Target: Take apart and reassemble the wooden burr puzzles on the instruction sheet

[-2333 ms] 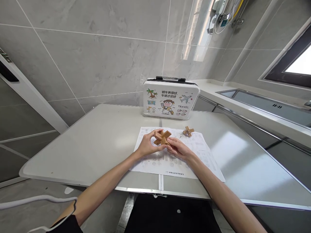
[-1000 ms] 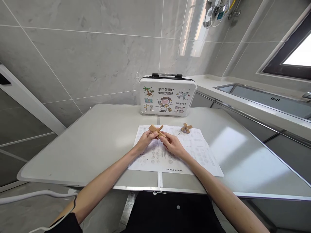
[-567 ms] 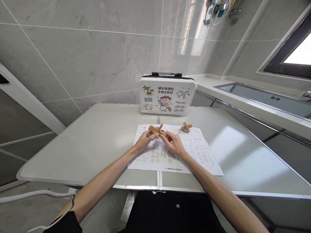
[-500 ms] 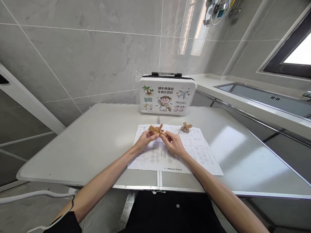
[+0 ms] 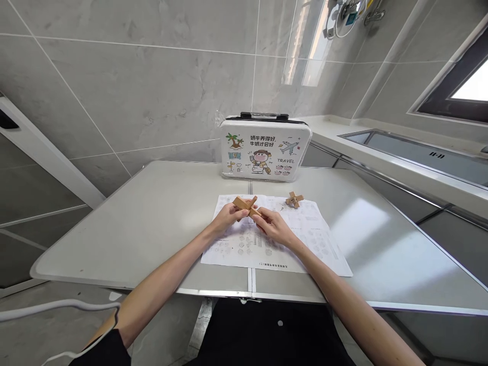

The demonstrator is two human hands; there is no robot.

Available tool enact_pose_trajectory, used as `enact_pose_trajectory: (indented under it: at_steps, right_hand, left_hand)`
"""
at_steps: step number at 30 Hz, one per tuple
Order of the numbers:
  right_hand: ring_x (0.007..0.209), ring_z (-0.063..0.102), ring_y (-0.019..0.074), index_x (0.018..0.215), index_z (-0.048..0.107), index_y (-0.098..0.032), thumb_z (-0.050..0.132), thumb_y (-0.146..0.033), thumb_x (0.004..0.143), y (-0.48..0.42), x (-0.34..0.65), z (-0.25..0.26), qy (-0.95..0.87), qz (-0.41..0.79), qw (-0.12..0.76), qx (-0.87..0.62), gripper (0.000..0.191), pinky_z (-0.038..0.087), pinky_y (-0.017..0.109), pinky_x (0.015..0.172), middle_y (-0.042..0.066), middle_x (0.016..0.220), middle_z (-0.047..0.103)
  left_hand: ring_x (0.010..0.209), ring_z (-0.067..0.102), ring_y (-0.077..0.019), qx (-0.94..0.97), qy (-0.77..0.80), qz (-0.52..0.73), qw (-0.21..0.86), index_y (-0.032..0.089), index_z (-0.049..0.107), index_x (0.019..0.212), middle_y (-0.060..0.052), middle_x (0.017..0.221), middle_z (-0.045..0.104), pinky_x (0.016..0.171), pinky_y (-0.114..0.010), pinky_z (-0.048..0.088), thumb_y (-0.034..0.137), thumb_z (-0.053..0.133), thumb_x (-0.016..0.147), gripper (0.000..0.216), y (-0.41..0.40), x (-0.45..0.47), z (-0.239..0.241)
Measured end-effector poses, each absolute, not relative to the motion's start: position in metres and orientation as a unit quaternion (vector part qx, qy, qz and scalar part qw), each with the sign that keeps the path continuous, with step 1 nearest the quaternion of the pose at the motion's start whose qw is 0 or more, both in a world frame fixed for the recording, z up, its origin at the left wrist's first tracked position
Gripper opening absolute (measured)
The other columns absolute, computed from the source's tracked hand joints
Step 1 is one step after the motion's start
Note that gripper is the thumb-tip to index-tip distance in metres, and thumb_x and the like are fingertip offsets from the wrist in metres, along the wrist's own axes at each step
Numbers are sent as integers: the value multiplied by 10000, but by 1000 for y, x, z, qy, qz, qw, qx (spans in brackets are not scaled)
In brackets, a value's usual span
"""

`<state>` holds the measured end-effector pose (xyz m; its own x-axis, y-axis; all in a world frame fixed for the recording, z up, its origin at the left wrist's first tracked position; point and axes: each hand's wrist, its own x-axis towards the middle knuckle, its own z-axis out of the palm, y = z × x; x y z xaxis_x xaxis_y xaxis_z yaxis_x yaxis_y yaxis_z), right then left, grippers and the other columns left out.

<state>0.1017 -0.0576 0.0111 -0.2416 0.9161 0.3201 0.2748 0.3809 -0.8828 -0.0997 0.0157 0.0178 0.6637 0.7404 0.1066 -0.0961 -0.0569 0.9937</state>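
Observation:
A wooden interlocking puzzle, made of crossed light-brown bars, is held just above a printed instruction sheet. My left hand grips its left side with closed fingers. My right hand pinches its right end from the other side. A second, smaller wooden cross puzzle lies on the sheet's far right part, beyond my right hand and apart from it.
A white cartoon-printed carry case stands upright at the table's far edge against the tiled wall. The grey table has a seam down its middle. A counter with a sink runs along the right. A white cable hangs at lower left.
The puzzle has been turned between my hands and now shows its thin crossed bars instead of a chunkier face. Both hands shifted slightly farther from me over the sheet.

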Motion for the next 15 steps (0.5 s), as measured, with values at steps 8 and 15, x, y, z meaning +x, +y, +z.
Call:
enact_pose_trajectory:
  at_steps: [8,15]
  right_hand:
    - [556,525,126,980,546,-227,514,-608,980,-56,100,14,-637,466,432,-437,382,411,258,517,-15,775,619]
    - [802,682,181,1162,609,-218,612,-535,939,-49,105,15,-593,527,450,-410,387,545,281,578,80,1117,674]
  left_hand:
    - [1293,594,-311,705,260,397,527,215,559,1416,-140,1422,615,1094,-420,451,405,881,738,774,11,-97,24]
    - [1248,620,-297,770,297,402,396,214,535,1432,-124,1364,651,1099,-408,452,420,891,713,829,4,-98,32]
